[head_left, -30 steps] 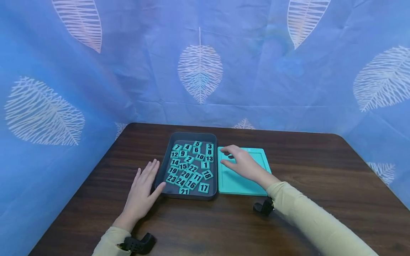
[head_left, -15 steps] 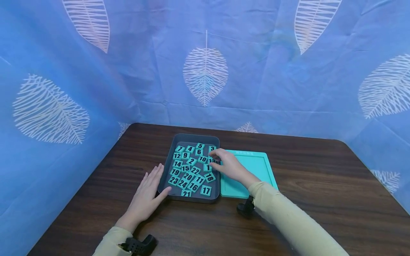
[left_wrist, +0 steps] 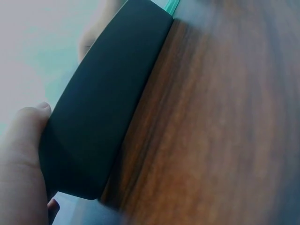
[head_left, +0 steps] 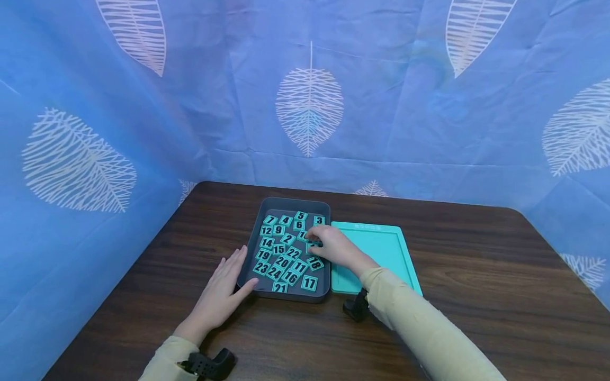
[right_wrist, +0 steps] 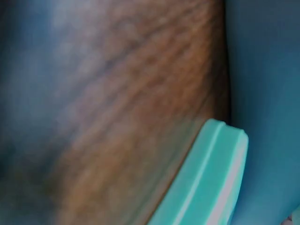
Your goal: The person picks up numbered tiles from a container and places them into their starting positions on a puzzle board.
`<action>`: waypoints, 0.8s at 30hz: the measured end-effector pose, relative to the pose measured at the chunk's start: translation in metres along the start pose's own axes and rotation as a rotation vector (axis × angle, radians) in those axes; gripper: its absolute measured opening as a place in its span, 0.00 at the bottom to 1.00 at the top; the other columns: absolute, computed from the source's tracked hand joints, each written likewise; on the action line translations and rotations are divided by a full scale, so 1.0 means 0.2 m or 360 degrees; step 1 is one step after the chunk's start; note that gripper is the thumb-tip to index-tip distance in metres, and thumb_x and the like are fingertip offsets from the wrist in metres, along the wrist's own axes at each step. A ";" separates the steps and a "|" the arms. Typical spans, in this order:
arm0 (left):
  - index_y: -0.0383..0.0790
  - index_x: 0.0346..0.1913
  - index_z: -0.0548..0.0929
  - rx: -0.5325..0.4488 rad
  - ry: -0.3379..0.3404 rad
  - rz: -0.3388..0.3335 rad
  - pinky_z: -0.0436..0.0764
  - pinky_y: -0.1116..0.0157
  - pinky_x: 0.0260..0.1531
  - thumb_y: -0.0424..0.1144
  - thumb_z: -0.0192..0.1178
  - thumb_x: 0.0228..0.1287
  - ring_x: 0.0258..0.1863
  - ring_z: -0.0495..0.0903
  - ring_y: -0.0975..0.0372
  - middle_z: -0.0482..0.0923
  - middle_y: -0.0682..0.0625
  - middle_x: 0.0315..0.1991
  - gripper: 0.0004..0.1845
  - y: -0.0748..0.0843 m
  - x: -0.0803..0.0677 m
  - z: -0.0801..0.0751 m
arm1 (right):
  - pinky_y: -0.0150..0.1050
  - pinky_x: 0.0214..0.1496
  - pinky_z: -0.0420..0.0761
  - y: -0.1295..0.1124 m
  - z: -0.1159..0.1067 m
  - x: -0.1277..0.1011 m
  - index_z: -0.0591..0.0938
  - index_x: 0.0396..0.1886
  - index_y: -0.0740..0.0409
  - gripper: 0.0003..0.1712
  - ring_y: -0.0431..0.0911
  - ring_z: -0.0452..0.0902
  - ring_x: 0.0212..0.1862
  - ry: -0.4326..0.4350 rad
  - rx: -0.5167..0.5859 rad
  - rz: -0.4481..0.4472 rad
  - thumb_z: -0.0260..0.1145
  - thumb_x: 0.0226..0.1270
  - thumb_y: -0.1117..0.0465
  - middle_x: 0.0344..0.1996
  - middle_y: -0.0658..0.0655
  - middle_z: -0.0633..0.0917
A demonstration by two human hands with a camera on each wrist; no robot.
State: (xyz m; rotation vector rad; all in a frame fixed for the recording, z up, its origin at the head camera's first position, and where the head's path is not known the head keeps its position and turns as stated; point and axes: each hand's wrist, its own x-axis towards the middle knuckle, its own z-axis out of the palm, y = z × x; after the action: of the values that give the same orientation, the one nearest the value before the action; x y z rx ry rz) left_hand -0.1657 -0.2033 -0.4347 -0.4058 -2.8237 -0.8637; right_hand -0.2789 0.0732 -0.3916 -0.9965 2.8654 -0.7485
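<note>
A dark grey tray (head_left: 295,296) holds several teal number tiles (head_left: 278,248) lying loose. A teal board (head_left: 383,248) with a raised rim lies just right of it. My right hand (head_left: 316,243) reaches into the tray's right side, fingers curled down over the tiles, thumb and fingertips closing on one partly hidden tile. My left hand (head_left: 221,288) lies flat on the table against the tray's left wall, thumb touching its front corner. The left wrist view shows that thumb (left_wrist: 23,140) on the tray wall (left_wrist: 103,108). The right wrist view is blurred, showing only the board's edge (right_wrist: 206,183).
The brown wooden table (head_left: 476,286) is enclosed on three sides by blue leaf-print cloth (head_left: 310,106). Black wrist camera mounts (head_left: 209,364) sit at both sleeves. Bare wood stretches right of the board and in front of the tray.
My right hand moved left from the teal board into the tray and now curls over tiles at its right side. The left hand stayed against the tray.
</note>
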 end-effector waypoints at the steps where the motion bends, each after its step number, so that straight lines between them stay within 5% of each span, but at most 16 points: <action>1: 0.41 0.76 0.50 -0.0001 0.0001 0.0000 0.46 0.47 0.69 0.59 0.49 0.70 0.73 0.48 0.52 0.50 0.44 0.75 0.41 0.00 0.00 0.00 | 0.41 0.48 0.79 0.00 0.00 0.00 0.82 0.49 0.59 0.17 0.46 0.79 0.46 -0.0007 -0.0009 -0.0002 0.70 0.61 0.61 0.44 0.54 0.83; 17: 0.42 0.76 0.49 -0.0019 -0.0019 -0.0001 0.46 0.48 0.69 0.60 0.48 0.70 0.73 0.48 0.52 0.50 0.44 0.75 0.41 -0.01 0.01 0.00 | 0.42 0.50 0.79 -0.02 -0.01 0.02 0.81 0.52 0.61 0.20 0.48 0.77 0.50 -0.0146 -0.0044 0.0044 0.71 0.59 0.64 0.47 0.55 0.83; 24: 0.42 0.76 0.48 -0.0037 -0.0026 -0.0011 0.46 0.48 0.69 0.60 0.48 0.70 0.73 0.49 0.53 0.49 0.45 0.75 0.41 -0.01 0.00 0.00 | 0.42 0.49 0.78 -0.02 0.01 0.02 0.81 0.51 0.61 0.20 0.48 0.77 0.48 -0.0094 -0.0030 -0.0009 0.71 0.58 0.63 0.45 0.56 0.82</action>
State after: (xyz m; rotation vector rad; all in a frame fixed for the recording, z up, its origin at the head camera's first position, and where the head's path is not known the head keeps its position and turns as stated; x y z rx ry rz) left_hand -0.1667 -0.2051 -0.4368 -0.4085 -2.8341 -0.8993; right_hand -0.2793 0.0681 -0.3911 -1.0118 2.8262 -0.6817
